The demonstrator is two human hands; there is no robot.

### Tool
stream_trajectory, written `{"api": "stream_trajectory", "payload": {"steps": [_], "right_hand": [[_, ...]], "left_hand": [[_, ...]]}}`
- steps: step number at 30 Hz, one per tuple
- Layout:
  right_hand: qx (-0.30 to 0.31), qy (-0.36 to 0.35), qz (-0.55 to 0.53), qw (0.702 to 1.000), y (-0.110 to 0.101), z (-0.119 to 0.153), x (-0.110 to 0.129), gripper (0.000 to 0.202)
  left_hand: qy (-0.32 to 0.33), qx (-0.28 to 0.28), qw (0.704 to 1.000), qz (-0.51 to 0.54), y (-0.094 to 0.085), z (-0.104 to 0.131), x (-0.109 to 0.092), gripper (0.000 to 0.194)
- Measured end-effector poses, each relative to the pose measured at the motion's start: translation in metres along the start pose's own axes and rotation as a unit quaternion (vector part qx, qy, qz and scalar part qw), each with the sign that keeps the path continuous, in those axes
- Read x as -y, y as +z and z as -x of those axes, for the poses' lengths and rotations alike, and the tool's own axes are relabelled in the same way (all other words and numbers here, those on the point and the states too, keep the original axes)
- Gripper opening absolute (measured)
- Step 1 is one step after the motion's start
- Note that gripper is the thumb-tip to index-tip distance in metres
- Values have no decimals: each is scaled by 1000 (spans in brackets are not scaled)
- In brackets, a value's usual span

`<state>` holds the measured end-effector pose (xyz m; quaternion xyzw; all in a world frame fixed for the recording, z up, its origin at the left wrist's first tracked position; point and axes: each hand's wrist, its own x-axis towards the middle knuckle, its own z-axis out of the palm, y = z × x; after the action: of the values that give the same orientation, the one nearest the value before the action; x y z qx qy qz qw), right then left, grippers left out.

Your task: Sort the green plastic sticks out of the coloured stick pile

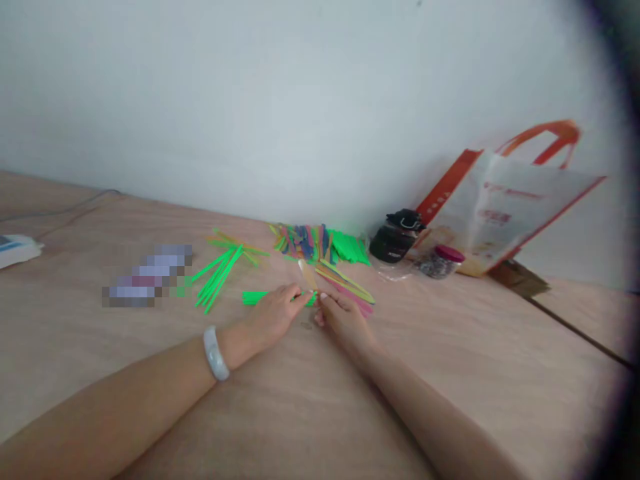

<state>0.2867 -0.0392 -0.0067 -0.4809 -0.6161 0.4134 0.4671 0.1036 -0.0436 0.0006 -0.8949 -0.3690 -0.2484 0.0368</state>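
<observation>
Several green sticks (253, 298) lie side by side on the wooden table, partly under my left hand (280, 308). Its fingers are closed on the sticks, with thumb and fingertips near their right end. My right hand (344, 318) meets it there, fingers curled and pinched together; what they hold is too small to make out. Just beyond the hands lies a pale flat strip (307, 273). Yellow strips (350, 280) and pink strips (361, 303) lie beside my right hand. Loose green sticks (219, 280) are spread to the left.
Multicoloured strips (305, 241) and green bundles (349, 247) lie by the wall. At the right are a black-labelled jar (393, 241), a pink-lidded jar (440, 262) and a white-and-orange bag (510, 207). A blurred-out object (150, 275) and a white device (19, 250) are left.
</observation>
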Motion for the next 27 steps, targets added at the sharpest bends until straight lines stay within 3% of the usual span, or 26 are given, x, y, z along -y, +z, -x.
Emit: {"api": "stream_trajectory", "payload": {"steps": [3,6,15,22,27], "right_hand": [[16,46,-36,998,2,2,4,38],[11,39,6,999,2,4,8,37],[-17,-124,208,970,3,11,17,31],[-5,-132,212,968,5,12,19,32],[-37,-113,178,977,5,8,10,40]], "left_hand": [[-3,3,1000,1,0,0,1,33],[-3,8,1000,-12,-1,1,0,31],[14,8,999,-35,-2,4,1,28],[14,4,999,-41,-3,6,-1,30],[-14,-14,998,-58,-15,2,-1,35]]}}
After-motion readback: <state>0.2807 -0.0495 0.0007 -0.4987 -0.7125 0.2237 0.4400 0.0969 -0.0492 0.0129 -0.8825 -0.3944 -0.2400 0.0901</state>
